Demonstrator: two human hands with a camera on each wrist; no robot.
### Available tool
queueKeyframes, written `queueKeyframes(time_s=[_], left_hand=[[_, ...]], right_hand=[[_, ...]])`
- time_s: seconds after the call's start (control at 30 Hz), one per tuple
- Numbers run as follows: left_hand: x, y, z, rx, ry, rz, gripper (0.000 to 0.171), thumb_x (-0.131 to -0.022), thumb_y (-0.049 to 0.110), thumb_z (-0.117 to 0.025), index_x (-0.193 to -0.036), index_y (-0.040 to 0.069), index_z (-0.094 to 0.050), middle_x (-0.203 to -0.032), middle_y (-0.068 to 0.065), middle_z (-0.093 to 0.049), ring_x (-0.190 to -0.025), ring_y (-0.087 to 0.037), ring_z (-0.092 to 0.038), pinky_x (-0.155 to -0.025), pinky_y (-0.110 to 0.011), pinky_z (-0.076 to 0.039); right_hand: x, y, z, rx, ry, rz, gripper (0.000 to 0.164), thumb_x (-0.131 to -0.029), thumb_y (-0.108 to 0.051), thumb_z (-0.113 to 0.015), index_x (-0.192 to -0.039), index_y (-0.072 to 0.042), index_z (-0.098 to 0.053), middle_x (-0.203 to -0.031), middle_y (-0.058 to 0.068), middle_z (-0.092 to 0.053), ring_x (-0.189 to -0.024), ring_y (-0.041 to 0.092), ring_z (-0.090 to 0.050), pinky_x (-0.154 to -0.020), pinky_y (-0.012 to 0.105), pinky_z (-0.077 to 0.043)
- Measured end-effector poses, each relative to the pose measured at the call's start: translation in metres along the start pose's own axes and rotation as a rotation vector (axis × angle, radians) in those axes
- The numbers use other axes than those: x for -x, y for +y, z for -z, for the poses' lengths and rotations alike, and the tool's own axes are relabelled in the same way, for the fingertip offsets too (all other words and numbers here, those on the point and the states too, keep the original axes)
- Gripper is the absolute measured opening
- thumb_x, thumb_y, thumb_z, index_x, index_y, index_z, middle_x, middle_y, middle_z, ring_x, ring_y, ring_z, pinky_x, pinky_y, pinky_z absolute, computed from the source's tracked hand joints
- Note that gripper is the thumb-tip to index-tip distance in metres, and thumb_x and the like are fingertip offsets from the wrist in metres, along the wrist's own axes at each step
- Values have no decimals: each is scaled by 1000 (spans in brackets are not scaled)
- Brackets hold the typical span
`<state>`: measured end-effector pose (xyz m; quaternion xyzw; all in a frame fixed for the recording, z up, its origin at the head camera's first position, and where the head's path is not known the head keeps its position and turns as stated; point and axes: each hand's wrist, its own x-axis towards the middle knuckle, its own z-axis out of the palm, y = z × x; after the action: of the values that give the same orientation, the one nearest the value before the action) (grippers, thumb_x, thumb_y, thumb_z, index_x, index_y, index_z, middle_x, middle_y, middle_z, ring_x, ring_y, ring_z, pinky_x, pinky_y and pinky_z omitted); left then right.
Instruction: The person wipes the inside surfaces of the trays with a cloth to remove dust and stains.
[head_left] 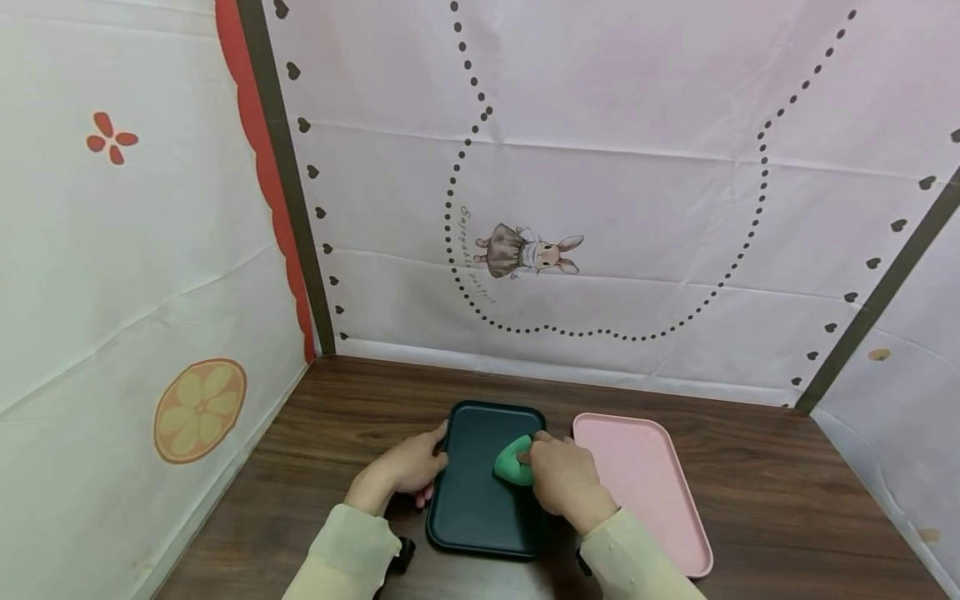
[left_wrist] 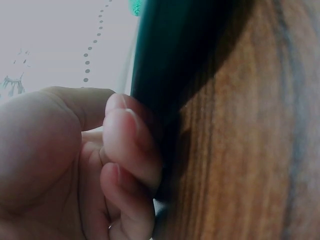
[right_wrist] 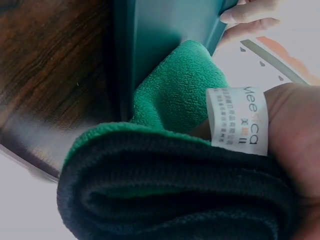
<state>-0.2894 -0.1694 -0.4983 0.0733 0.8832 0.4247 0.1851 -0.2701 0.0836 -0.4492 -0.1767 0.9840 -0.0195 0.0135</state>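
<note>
A dark green tray (head_left: 480, 517) with a raised rim lies on the wooden table. At its left edge my left hand (head_left: 401, 467) holds the rim, with thumb and curled fingertips against it in the left wrist view. My right hand (head_left: 566, 479) grips a folded green cloth (head_left: 513, 462) over the tray's right half. Up close in the right wrist view, the cloth (right_wrist: 180, 85) looks fluffy, with a dark edge and a white printed label (right_wrist: 237, 120). Part of the cloth touches the tray's surface. The right fingertips are mostly hidden behind the folds.
Just right of the dark tray lies a pink tray (head_left: 637, 467), partly covered by the right forearm. The wooden table (head_left: 780, 500) extends to both sides. White printed sheets (head_left: 600, 200) stand along the back and sides.
</note>
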Motion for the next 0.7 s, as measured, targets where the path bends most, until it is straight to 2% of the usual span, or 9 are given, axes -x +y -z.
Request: queueKeyframes(time_s=[0.23,0.47,0.7], left_hand=[[1,0,1,-13,-3,0,65,-109,18,-48,-167,10,-19,-56,-9,-61,-42,-19,-57,-48,-37,-55],[-1,0,0,-15,-1,3,65,-108,17,-48,-166,9,-19,-56,-9,-62,-42,-18,-57,-48,-36,-55],[-1,0,0,-18,-1,3,65,-109,18,-48,-167,10,-19,-56,-9,-62,-42,-18,-58,-47,-35,-54]], right_hand=[[-2,1,1,-8,7,0,44,-87,-1,-73,-120,-31,-80,-111,4,-68,-95,33,-66,-69,47,-57],[-4,2,0,-18,12,-6,44,-86,-1,-74,-119,-31,-80,-110,3,-68,-87,28,-62,-66,45,-55],[-7,3,0,-17,21,-15,42,-86,-4,-75,-120,-29,-80,-114,2,-69,-91,31,-65,-69,47,-57]])
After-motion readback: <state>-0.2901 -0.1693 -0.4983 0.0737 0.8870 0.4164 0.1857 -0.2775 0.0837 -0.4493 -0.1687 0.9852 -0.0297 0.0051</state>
